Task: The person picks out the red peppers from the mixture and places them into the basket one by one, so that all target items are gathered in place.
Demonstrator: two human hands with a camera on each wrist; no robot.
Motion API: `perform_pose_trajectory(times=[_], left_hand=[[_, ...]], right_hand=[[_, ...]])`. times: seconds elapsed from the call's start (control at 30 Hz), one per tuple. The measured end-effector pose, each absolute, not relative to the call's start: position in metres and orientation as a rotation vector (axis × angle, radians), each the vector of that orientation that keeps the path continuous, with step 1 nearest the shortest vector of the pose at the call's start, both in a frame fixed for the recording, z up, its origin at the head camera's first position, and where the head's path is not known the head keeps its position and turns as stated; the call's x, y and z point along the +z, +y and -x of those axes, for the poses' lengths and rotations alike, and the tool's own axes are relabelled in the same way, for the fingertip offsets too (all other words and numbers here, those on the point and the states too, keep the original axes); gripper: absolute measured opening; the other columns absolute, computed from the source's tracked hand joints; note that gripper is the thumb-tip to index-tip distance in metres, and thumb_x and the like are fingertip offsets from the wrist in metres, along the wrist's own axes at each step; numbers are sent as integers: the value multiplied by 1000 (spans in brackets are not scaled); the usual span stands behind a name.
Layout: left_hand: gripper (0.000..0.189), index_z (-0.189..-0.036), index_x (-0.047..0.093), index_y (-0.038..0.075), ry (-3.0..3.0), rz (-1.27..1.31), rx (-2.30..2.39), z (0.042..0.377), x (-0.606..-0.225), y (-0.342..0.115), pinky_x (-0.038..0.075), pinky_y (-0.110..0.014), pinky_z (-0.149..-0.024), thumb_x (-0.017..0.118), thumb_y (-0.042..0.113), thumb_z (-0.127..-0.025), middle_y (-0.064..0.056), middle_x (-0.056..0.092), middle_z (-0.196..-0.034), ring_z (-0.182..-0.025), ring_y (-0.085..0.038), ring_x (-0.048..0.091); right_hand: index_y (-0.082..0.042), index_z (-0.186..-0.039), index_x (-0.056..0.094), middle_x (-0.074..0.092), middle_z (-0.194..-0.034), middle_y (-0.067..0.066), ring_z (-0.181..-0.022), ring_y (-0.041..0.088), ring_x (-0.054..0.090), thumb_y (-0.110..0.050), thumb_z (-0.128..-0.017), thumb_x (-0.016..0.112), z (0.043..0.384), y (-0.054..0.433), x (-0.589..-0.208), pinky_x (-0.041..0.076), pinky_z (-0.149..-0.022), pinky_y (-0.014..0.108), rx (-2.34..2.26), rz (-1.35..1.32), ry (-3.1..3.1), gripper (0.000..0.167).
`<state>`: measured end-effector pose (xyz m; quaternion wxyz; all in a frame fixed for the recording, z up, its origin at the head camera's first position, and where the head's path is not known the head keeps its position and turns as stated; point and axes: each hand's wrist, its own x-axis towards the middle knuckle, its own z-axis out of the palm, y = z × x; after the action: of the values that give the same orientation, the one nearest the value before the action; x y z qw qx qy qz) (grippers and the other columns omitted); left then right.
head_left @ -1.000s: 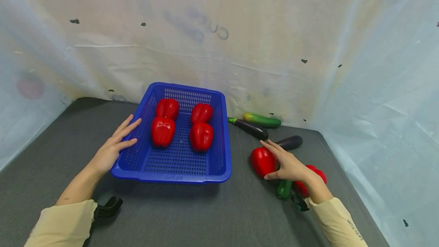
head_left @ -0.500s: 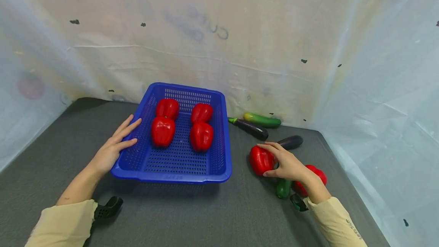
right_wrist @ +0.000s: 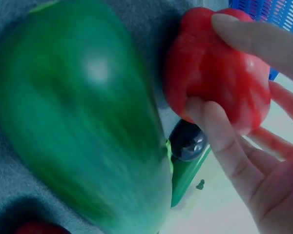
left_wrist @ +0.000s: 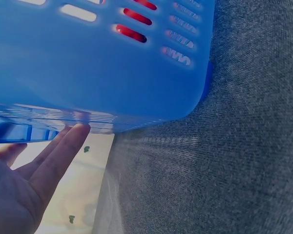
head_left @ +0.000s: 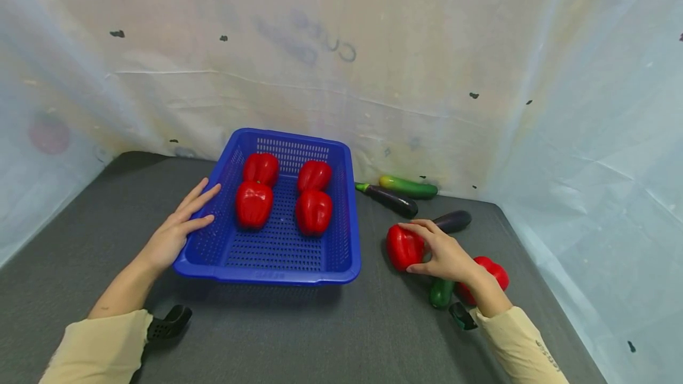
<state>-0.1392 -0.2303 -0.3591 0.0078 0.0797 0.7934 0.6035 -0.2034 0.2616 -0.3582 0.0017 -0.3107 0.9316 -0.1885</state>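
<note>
A red bell pepper [head_left: 404, 248] lies just left of the right hand [head_left: 447, 253], gripped between the thumb on its near side and curled fingers on its far side; this hand is far the nearer. Whether it touches the dark tabletop [head_left: 373, 330] I cannot tell. Its long axis seems to run from thumb toward fingertips; the stem is out of sight, so which end points away is unclear. Beyond those fingers lie a purple eggplant [head_left: 455, 221], a green-stemmed eggplant [head_left: 392, 199] and a cucumber [head_left: 408, 186]; below the palm, a green zucchini [head_left: 441, 294], with a second pepper [head_left: 493, 271] by the wrist. Well left of the grip, the blue basket [head_left: 267, 275] holds four peppers [head_left: 313, 212], its left side touched by the left hand's [head_left: 169, 239] spread fingers.
</note>
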Motion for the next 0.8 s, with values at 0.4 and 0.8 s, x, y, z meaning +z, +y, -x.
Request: perform_pose_trajectory(times=[0.4, 0.8], left_hand=[[54, -154, 17, 15, 2467, -268, 1897, 140, -360, -230, 14, -77, -100, 36, 22, -104, 0, -15, -161, -144, -43, -13], [55, -154, 17, 15, 2459, -251, 1908, 139, -359, -231, 11, -76, -102, 38, 23, -103, -1, -15, -161, -144, -41, -15]], right_hand=[[-18, -144, 42, 34, -148, 11, -61, 8, 57, -15, -74, 83, 205, 256, -358, 54, -62, 29, -751, 1055, 2956, 81], [-18, -145, 41, 31, -151, 9, -59, 6, 57, -15, -74, 84, 206, 253, -357, 55, -61, 29, -782, 1080, 3028, 83]])
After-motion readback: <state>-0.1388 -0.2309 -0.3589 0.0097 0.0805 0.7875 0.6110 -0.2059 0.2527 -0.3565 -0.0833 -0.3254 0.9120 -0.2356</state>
